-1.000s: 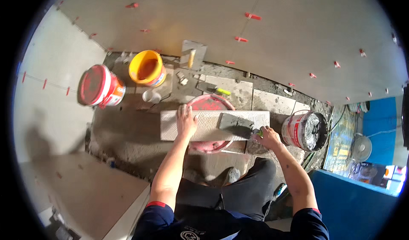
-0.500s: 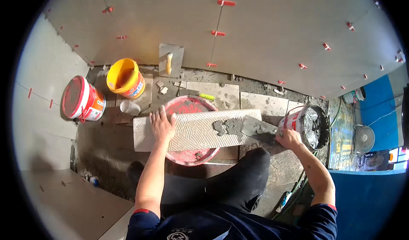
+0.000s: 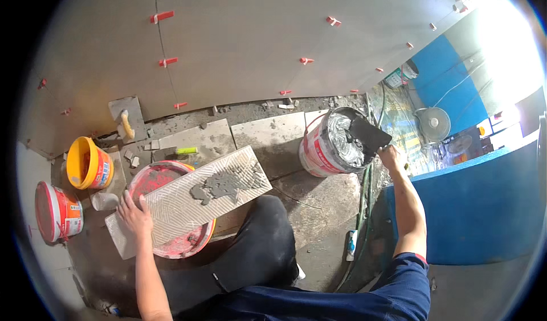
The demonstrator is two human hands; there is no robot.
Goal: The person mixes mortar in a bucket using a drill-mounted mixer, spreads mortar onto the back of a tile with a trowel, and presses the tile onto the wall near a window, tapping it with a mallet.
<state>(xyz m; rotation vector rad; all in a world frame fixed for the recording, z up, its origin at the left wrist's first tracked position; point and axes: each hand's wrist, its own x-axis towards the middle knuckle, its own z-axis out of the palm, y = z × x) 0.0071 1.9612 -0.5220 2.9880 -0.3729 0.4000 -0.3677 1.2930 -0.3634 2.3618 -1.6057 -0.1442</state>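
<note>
My left hand (image 3: 135, 215) grips the left end of a long tile (image 3: 176, 207), its fingers spread over the ribbed back. The tile lies slanted across a round red tub (image 3: 149, 178), and grey mortar (image 3: 225, 185) is spread on its right half. Out to the right, my right hand (image 3: 391, 158) is closed round the handle of a trowel (image 3: 369, 134). The trowel's dark blade reaches over the mouth of a white and red bucket (image 3: 319, 157), in which grey mortar and a crumpled plastic lining show. The handle is mostly hidden by my fingers.
On the left stand a yellow bucket (image 3: 85, 164), a lidded pail (image 3: 57, 213) and a plastic cup (image 3: 105, 201). A flat trowel (image 3: 127, 121) leans on the tiled wall. Cables (image 3: 364, 207) run beside the mortar bucket; a fan (image 3: 433, 124) stands farther right.
My right hand has carried the trowel off the tile to the bucket on the right. The tile's right end has swung upward, still under my left hand. The view has turned to the right.
</note>
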